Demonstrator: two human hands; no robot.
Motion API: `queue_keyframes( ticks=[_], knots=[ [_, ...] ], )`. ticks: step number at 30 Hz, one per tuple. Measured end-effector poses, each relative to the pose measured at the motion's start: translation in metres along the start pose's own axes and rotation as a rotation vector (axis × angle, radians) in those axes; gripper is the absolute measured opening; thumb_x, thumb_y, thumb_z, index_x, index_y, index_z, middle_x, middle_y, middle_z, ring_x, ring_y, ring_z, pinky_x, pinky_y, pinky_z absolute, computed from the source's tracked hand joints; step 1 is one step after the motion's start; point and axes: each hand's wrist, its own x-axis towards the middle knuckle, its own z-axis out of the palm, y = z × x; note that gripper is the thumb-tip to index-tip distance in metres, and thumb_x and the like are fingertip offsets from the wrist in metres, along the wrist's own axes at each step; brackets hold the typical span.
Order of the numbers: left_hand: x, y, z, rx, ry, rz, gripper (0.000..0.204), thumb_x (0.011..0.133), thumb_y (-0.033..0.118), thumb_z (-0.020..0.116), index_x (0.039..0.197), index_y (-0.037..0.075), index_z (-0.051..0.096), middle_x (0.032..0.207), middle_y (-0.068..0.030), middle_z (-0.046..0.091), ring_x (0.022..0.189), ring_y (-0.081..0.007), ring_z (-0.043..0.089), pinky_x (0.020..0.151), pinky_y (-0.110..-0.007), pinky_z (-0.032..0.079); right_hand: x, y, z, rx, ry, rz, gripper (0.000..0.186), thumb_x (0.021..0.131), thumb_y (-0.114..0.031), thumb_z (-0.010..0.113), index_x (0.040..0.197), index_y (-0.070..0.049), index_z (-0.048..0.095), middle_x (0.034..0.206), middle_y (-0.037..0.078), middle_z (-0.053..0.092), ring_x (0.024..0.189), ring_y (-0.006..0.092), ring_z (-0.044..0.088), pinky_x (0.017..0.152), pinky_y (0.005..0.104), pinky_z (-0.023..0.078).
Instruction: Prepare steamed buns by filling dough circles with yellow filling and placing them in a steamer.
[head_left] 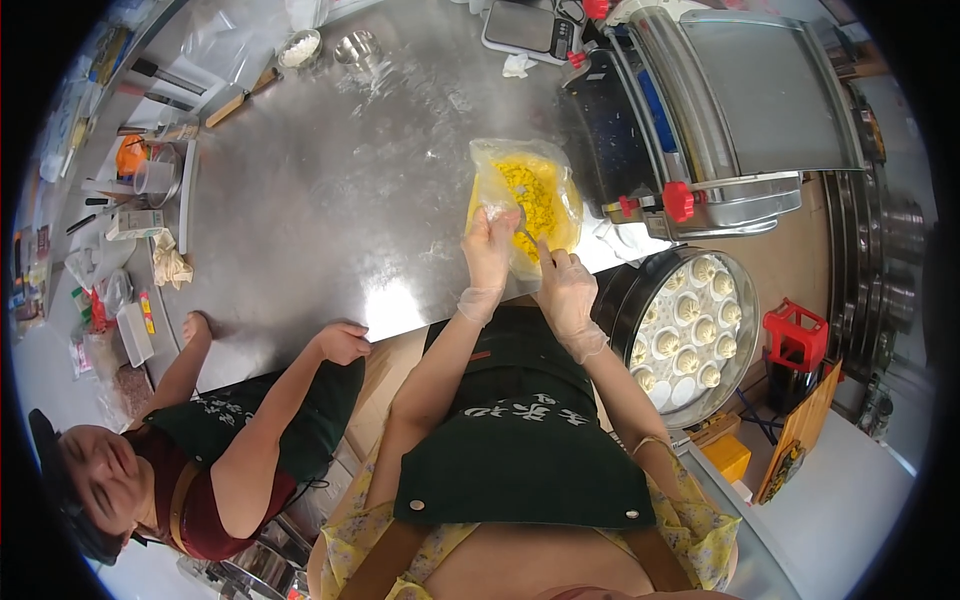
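Observation:
On the metal table near its front edge lies a clear plastic bag (563, 165) spread open, with yellow crumbly filling (535, 195) inside. My left hand (487, 255), in a clear disposable glove, is closed on the near left edge of the bag. My right hand (568, 300), gloved likewise, grips the handle of a metal spoon (526, 234) that reaches into the filling. The spoon's far end is partly hidden among the crumbs. Right of my right hand, a round steamer tray (738, 385) carries several white buns (688, 308) with pleated tops.
A dough-rolling machine (690, 120) with red knobs fills the far right. At the back stand a scale (520, 32), a metal bowl (357, 50) and a bowl of white powder (299, 50). To my left a co-worker (230, 440) rests both hands at the table's edge.

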Motion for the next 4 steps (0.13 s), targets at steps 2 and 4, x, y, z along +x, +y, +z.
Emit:
queue_keyframes(
  ticks=[2, 4],
  knots=[
    [0.010, -0.007, -0.005, 0.013, 0.004, 0.001, 0.016, 0.095, 0.011, 0.055, 0.100, -0.002, 0.062, 0.092, -0.0101, 0.071, 0.083, -0.0139, 0.067, 0.076, -0.027, 0.053, -0.007, 0.001, -0.009, 0.063, 0.022, -0.021, 0.054, 0.066, -0.001, 0.062, 0.120, -0.004, 0.064, 0.081, 0.007, 0.056, 0.068, 0.0247, 0.059, 0.058, 0.0341, 0.052],
    [0.029, -0.039, -0.026, 0.207, 0.047, 0.029, 0.016, 0.094, 0.009, 0.053, 0.103, 0.001, 0.063, 0.104, -0.0180, 0.071, 0.095, -0.0286, 0.071, 0.081, -0.031, 0.054, -0.010, 0.000, -0.019, 0.053, 0.027, -0.030, 0.059, 0.063, -0.001, 0.063, 0.121, -0.005, 0.064, 0.082, 0.006, 0.056, 0.070, 0.0246, 0.059, 0.058, 0.0337, 0.052]
  ],
)
